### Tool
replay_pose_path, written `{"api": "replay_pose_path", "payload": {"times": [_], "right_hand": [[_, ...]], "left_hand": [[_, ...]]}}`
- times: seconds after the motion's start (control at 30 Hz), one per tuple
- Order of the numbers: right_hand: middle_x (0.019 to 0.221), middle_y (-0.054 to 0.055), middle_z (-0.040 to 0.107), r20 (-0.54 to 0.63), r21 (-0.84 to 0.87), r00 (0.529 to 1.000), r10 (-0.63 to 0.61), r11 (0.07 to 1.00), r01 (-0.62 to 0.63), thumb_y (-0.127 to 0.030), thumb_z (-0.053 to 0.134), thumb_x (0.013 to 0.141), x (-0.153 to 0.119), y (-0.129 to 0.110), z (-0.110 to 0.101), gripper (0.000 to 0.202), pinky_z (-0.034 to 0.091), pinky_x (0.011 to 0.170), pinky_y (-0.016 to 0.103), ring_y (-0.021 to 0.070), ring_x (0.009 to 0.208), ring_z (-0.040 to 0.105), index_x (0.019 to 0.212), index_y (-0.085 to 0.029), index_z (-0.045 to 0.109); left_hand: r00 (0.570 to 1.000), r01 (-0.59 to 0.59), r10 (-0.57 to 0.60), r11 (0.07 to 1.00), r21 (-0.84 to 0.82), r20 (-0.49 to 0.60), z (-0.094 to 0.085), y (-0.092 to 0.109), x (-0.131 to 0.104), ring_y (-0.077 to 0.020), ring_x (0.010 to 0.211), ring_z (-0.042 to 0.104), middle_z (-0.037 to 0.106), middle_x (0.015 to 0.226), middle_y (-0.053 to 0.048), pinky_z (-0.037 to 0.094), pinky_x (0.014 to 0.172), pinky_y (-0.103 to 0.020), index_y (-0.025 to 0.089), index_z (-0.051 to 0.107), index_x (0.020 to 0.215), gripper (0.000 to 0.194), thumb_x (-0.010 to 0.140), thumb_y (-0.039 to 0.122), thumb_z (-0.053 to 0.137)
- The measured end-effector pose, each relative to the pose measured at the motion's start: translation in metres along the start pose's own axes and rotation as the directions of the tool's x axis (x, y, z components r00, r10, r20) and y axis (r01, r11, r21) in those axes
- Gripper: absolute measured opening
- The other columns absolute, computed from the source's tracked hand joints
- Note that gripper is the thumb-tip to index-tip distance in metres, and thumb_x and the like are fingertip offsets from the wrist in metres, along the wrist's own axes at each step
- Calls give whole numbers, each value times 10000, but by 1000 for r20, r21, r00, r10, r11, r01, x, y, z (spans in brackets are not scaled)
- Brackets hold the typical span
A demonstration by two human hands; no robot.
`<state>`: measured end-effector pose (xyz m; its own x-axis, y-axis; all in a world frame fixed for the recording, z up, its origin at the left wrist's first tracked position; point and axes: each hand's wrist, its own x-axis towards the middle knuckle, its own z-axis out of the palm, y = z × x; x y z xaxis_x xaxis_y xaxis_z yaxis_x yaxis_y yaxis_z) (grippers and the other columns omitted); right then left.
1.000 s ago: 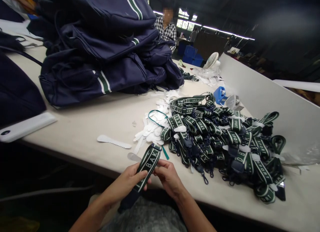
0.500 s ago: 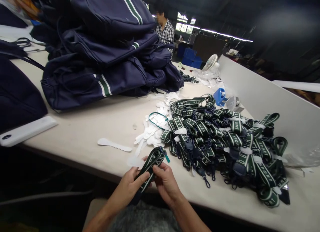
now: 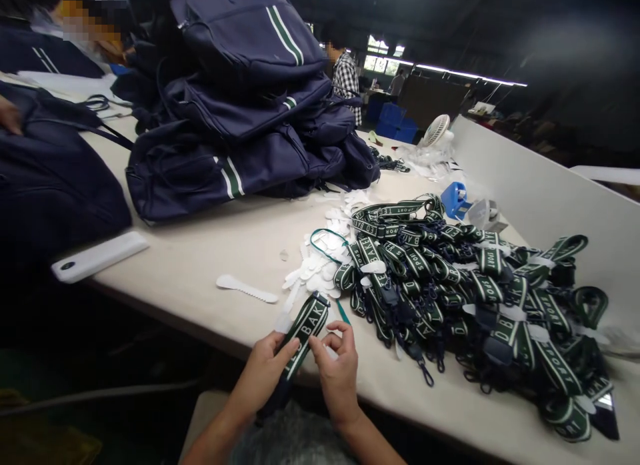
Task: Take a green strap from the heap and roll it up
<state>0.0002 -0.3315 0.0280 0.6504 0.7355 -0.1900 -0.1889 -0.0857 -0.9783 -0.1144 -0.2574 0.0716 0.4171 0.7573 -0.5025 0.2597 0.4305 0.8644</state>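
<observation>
My left hand (image 3: 267,368) is closed round a folded green webbing strap (image 3: 313,318) with white lettering and edge stripes. A white plastic strip (image 3: 284,321) sticks out on the left of the strap; its middle is hidden behind it. My right hand (image 3: 340,368) pinches at the strap's right edge, with a white strip end (image 3: 330,351) showing between its fingers. Beyond the hands lies a heap of loose white strips (image 3: 313,265). To the right spreads a big pile of similar straps (image 3: 425,265) with dark clips, several wrapped in white strips.
Navy bags (image 3: 215,151) with green-and-white stripes are stacked at the back left of the table (image 3: 185,258). One white strip (image 3: 247,289) lies alone. A white bar (image 3: 100,257) overhangs the left edge. A blue tape dispenser (image 3: 454,201) and a fan (image 3: 436,130) stand near the partition (image 3: 540,178). Other people are nearby.
The folded strap has turned so that its lettering faces up. My right hand has shifted and its fingers have curled up at the strap's right edge. The view has swung slightly left.
</observation>
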Motion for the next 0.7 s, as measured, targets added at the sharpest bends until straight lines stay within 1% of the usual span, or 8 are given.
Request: {"api": "replay_pose_path", "payload": {"times": [0.1,0.23,0.37,0.47,0.53,0.6,0.63,0.7], "right_hand": [[588,-78,503,100,99,988,115,987,-125,-420,762,741,1,-2,-4,344,335,442,181,61,460,415,855,-183,540],[559,-37,586,390,134,873,293,920,-368,-421,814,674,8,-7,-17,359,352,408,169,67,422,493,811,-138,642],[807,58,729,568,204,762,310,844,-496,-293,864,611,12,-9,-32,439,542,718,255,149,724,692,978,-125,693],[952,77,738,622,199,715,319,819,-538,-217,887,532,13,-6,-35,558,521,893,323,199,906,702,1047,-145,684],[862,49,726,586,91,753,299,899,-428,-246,838,616,13,-2,-32,400,531,838,324,189,824,690,980,-158,697],[756,28,681,511,-118,845,159,986,-114,-258,725,760,10,1,-28,123,519,759,306,169,732,641,843,-169,710],[727,27,654,489,-225,871,41,971,80,-250,661,822,8,2,-25,96,505,733,295,163,714,615,790,-174,710],[740,35,624,489,-337,852,-186,861,381,-232,564,905,3,1,-21,198,481,702,269,155,718,586,798,-187,726]], "left_hand": [[995,48,-46,999,-19,90,-1,-8,2,-149,513,553,658,685,-28,423,476,-245,116,609,963,515,683,536,711],[992,11,-15,999,34,123,-6,-14,7,-182,591,597,698,748,-62,468,530,-267,111,628,982,458,715,477,692],[982,-99,79,989,110,169,-14,-13,14,-254,814,660,736,893,-93,529,748,-335,113,671,1030,385,757,384,653],[981,-144,119,976,161,155,-17,-15,16,-295,908,663,745,950,-100,510,890,-398,113,696,1037,374,759,357,636],[980,-157,128,968,196,151,-16,-20,18,-313,951,662,750,963,-99,502,922,-414,122,707,1040,362,765,342,622],[975,-199,166,950,242,151,-13,-27,20,-317,1027,648,745,1021,-93,480,967,-408,141,712,1051,345,780,327,610],[973,-217,185,939,268,139,-12,-30,21,-316,1061,638,740,1052,-90,466,989,-404,150,709,1067,345,787,322,605],[972,-231,206,926,299,111,-10,-34,21,-311,1104,623,727,1106,-85,447,1017,-398,159,689,1119,368,795,310,599]]}}
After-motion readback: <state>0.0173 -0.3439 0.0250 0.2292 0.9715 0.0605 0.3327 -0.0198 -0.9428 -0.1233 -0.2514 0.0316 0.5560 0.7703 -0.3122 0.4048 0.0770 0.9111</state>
